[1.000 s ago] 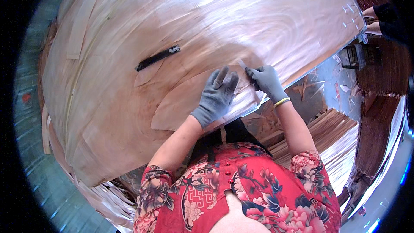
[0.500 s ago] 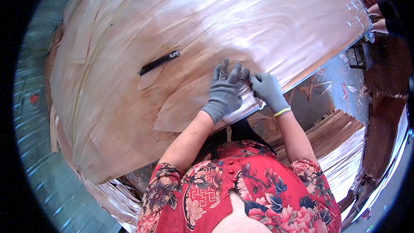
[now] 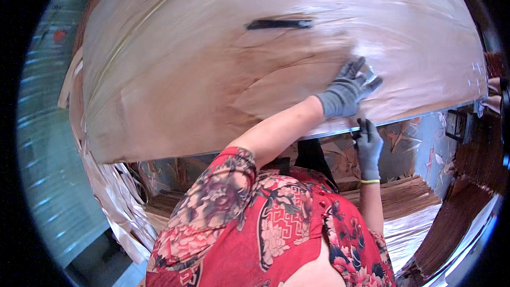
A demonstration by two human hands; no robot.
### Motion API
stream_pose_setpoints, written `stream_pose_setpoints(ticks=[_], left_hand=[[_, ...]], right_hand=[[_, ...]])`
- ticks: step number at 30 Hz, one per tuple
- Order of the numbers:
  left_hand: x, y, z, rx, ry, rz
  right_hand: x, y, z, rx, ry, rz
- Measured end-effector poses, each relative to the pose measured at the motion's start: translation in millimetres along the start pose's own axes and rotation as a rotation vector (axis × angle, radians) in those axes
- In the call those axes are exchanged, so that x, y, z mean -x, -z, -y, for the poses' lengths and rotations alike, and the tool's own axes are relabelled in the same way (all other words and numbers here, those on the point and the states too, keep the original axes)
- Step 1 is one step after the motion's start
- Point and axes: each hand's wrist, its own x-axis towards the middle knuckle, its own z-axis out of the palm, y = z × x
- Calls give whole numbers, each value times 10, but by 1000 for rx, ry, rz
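A broad, pale brown wood veneer sheet (image 3: pixel 191 122) covers most of the work surface before me. My left hand (image 3: pixel 348 93), in a grey glove, lies on the sheet near its front edge with fingers spread. A small shiny whitish patch shows between its fingertips; I cannot make out what it is. My right hand (image 3: pixel 368 151), in a grey glove with a yellow cuff, is just off the front edge, closer to my body. Its fingers are bent together around something small and dark at the edge. A flat black bar (image 3: pixel 279 24) with a light end lies on the sheet farther back.
A stack of veneer sheets (image 3: pixel 404 196) sits low at the right, beyond my right forearm. Veneer scraps (image 3: pixel 396 138) litter the floor under the front edge. Another person's hand (image 3: pixel 494 95) is at the far right corner. Loose veneer strips (image 3: pixel 119 207) hang at left.
My view has turned, so the sheet and black bar appear shifted. My hands were close together on the sheet; now the right has dropped off the front edge while the left stays spread on top.
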Motion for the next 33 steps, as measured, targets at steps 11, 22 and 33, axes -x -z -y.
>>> stream_pose_setpoints(ticks=[11,22,33], left_hand=[[2984,910,817,-84,332,-567],[3249,839,976,-219,245,-351],[2812,866,837,-288,402,-431]], right_hand=[[1035,-1065,1008,-416,-110,279],[862,-1769,1114,699,741,287],[871,-1878,1199,634,701,243]])
